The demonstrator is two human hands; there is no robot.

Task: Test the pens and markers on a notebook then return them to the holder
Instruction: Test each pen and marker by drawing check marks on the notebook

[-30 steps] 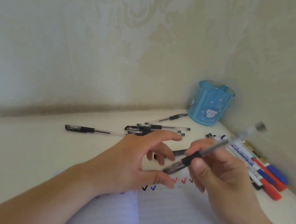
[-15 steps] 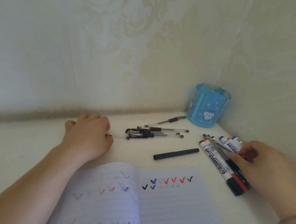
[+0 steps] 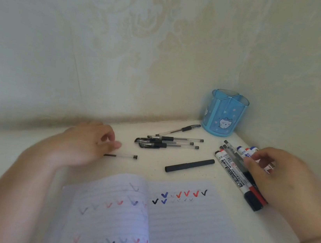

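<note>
My left hand (image 3: 87,146) grips one end of a clear gel pen (image 3: 124,156) lying on the white table, left of a bunch of black-grip gel pens (image 3: 165,142). My right hand (image 3: 274,179) rests with loosely curved fingers on a row of whiteboard markers (image 3: 230,171), and a clear pen (image 3: 231,149) lies across them at its fingertips. The open notebook (image 3: 182,226), covered in red, blue and black ticks, lies in front of me. The blue holder (image 3: 225,117) stands empty in the far right corner.
A black capped pen (image 3: 189,165) lies between the notebook and the pen bunch. One more gel pen (image 3: 179,130) lies near the holder's base. Walls close in the table at the back and on the right.
My right hand has laid the clear pen it held down on the markers. My left hand reached to the lone pen at the left and drew it right, towards the notebook.
</note>
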